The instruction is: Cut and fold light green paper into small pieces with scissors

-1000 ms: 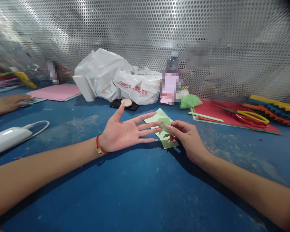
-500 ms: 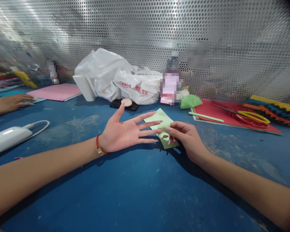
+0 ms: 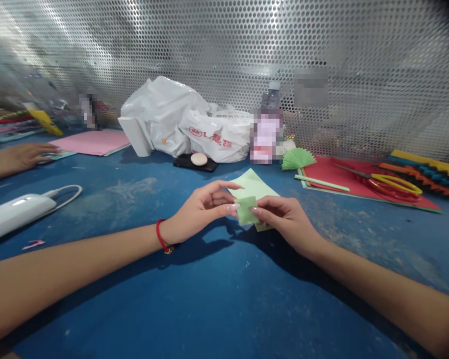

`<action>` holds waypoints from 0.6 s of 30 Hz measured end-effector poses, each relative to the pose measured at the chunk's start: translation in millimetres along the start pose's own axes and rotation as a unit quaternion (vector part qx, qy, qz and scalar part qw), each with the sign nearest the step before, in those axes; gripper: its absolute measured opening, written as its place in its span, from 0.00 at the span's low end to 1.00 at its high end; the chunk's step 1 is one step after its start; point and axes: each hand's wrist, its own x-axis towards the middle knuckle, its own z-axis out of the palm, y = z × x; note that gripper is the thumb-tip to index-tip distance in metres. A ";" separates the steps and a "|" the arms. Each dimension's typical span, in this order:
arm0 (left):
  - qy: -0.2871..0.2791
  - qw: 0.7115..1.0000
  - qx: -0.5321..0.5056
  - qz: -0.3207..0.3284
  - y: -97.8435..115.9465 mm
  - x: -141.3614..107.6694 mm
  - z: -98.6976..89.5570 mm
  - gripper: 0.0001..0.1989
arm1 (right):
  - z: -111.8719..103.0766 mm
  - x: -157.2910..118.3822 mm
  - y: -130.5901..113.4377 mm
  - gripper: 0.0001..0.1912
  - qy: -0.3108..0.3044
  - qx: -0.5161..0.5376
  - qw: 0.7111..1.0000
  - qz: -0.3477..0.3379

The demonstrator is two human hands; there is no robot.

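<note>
Being pinched by the right fingers (image 3: 265, 215), a square (image 3: 244, 213) is met by curled left fingers (image 3: 219, 213), grip unclear; sheet (image 3: 251, 183) beyond.

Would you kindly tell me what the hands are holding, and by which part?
A small green paper square: the right hand pinches its right edge; the left hand touches its left edge, though whether it grips is unclear.

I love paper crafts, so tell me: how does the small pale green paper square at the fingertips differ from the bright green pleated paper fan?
The small pale green paper square looks flat; the bright green pleated paper fan is ridged. The square is paler than the fan. The right hand holds the square; no hand touches the fan. Both are green paper.
</note>
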 end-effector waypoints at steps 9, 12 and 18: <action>0.023 0.991 0.129 0.018 6.0 -2.1 1.5 0.11 | 1.7 -0.3 1.5 0.11 -0.032 -0.029 0.999 0.005; 0.030 0.992 0.123 0.019 5.9 -1.0 1.0 0.11 | 1.6 -0.7 0.5 0.12 -0.038 -0.043 0.998 0.010; 0.032 0.990 0.131 0.037 3.6 -0.8 0.8 0.11 | 1.0 -1.5 -0.8 0.10 -0.011 -0.100 0.995 -0.016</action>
